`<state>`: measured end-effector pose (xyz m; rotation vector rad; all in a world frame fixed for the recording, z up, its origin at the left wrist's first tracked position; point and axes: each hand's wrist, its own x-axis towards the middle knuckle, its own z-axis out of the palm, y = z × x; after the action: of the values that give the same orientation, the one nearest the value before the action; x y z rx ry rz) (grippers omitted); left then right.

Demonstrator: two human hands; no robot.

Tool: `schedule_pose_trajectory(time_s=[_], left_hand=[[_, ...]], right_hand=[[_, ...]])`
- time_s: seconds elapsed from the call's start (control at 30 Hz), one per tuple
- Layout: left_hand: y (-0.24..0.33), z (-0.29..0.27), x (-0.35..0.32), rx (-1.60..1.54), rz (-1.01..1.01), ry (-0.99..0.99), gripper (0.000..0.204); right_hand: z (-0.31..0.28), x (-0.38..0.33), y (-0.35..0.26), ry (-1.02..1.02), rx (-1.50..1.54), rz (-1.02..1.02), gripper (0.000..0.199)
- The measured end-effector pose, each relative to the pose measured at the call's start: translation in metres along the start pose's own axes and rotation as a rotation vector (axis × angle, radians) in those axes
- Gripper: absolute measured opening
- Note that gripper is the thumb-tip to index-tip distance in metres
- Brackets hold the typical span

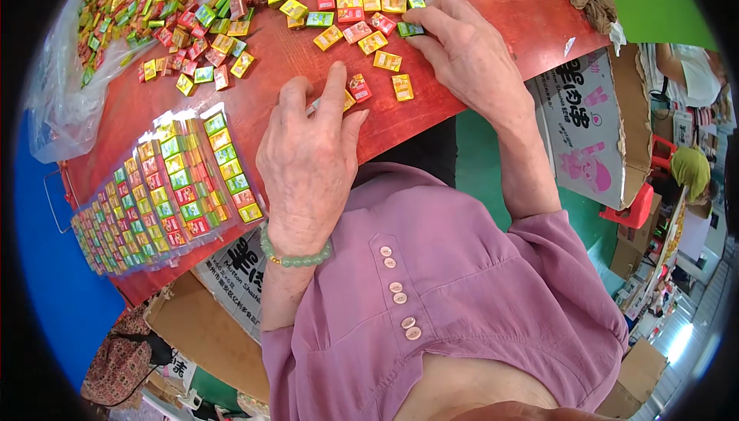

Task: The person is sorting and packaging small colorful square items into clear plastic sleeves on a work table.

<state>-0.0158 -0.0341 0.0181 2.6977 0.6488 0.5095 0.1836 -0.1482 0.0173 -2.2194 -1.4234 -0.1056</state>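
My left hand (308, 152), with a green bead bracelet (296, 258) on its wrist, is low over the red table near its front edge. Its fingers are partly curled round small boxes mostly hidden beneath them; a red box (359, 88) shows between index finger and thumb. My right hand (471, 55) pinches a small green box (409, 29) between thumb and fingers. Just in front of it lie a loose yellow box (402, 88) and another yellow box (387, 60). Beyond both hands, several red, yellow and green boxes (350, 1) are scattered.
Left of my left hand, clear packs (177, 182) of boxes stand in rows along the table edge. A big plastic bag (69, 105) and a heap of boxes (154, 13) occupy the far left. A brown cloth (591, 4) lies far right; a carton (589, 125) stands below.
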Motion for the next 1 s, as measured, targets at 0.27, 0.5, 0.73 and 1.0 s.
schedule_pose_trajectory(time_s=[0.27, 0.5, 0.73, 1.0], left_hand=[[0.003, -0.01, 0.005, 0.154, 0.026, -0.075, 0.051], [0.001, -0.008, 0.008, 0.146, 0.042, -0.054, 0.049], [-0.005, -0.006, 0.009, 0.102, 0.069, -0.007, 0.046], [-0.011, 0.001, 0.01, 0.025, 0.108, 0.01, 0.043]], right_hand=[[-0.007, -0.009, 0.0, -0.039, 0.151, 0.185, 0.023], [-0.013, -0.009, 0.008, 0.068, 0.126, 0.278, 0.022], [-0.023, -0.027, -0.007, -0.184, 0.24, 0.174, 0.023], [-0.02, -0.031, -0.03, -0.197, 0.244, 0.123, 0.04]])
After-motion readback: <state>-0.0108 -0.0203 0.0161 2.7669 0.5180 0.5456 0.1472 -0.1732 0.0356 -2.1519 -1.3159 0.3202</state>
